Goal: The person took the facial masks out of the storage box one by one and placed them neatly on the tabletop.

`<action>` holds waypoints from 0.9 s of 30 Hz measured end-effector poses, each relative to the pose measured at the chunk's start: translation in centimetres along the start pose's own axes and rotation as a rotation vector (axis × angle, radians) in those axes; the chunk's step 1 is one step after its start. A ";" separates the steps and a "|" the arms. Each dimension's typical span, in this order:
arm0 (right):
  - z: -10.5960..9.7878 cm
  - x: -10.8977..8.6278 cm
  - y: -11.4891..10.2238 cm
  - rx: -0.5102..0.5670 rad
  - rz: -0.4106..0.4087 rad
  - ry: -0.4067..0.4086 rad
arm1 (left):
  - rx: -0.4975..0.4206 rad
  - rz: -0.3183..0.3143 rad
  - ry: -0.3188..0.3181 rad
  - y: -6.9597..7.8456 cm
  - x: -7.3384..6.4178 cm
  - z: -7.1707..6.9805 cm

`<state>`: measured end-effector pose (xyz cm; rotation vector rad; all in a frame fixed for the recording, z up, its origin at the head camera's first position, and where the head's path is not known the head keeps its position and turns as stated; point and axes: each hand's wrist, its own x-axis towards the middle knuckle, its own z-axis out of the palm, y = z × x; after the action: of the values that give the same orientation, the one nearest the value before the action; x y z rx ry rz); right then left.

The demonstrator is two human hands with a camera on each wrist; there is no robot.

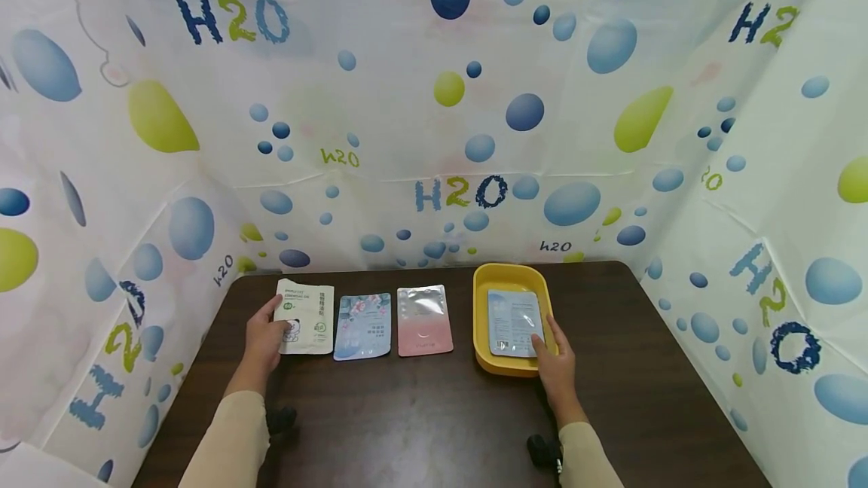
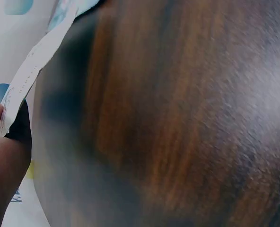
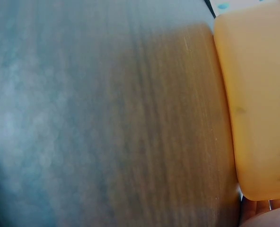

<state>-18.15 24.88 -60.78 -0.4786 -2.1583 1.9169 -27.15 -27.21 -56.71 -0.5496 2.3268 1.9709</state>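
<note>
My left hand [image 1: 263,333] pinches the left edge of a white sachet [image 1: 313,322] with green print and a small cartoon figure. In the left wrist view, the thumb and a fingertip meet on that sachet's edge [image 2: 24,78], seen nearly side-on. At the right, my right hand [image 1: 557,364] grips the right side of a yellow plastic basin [image 1: 481,358], fingers outside the rim and thumb inside. A light-blue sachet [image 1: 513,320] lies in the basin, and the thumb overlaps its lower right corner. The right wrist view shows the basin's outer wall [image 3: 258,94] with fingers at its end.
Between the white sachet and the basin lie a blue floral sachet [image 1: 362,328] and a pink-and-silver sachet [image 1: 424,330]. All rest on a dark wood-grain table [image 1: 393,420]. A white curtain [image 1: 393,111] printed with coloured drops and H2O lettering surrounds its back and sides.
</note>
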 end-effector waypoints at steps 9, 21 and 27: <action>-0.1 0.0 -0.1 0.005 0.016 -0.002 | 0.559 0.152 -0.039 -1.9 0.9 -0.5; 0.1 0.2 0.1 0.005 -0.005 0.018 | 1.005 0.374 -0.047 -3.4 -0.7 0.2; 0.0 0.1 0.0 0.002 -0.004 0.016 | 0.958 0.328 -0.128 -3.5 -0.7 0.0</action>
<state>-18.24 24.89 -60.83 -0.4877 -2.1457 1.9064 -25.41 -27.53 -59.87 0.0370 2.9704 0.6866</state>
